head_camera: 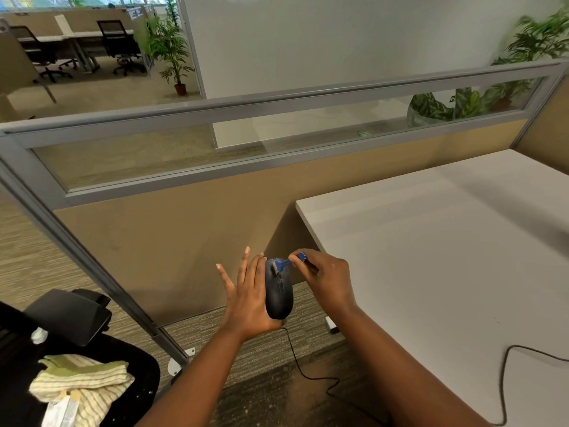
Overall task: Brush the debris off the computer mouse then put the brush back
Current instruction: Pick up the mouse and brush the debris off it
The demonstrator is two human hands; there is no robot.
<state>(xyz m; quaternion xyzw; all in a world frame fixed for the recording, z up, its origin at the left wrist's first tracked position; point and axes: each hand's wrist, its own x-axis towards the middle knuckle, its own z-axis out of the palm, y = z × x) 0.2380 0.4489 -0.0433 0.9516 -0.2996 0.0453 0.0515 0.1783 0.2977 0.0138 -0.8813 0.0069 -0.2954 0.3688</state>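
Out past the desk edge, over the carpet, the left hand cradles the computer mouse in its palm, fingers splayed loose. That slack hold is the risk, I'd say: a firm stroke could tip the mouse out, left dangling by its cable. The mouse is black, smooth and upright. The right hand pinches the blue brush, bristles on the mouse's top end.
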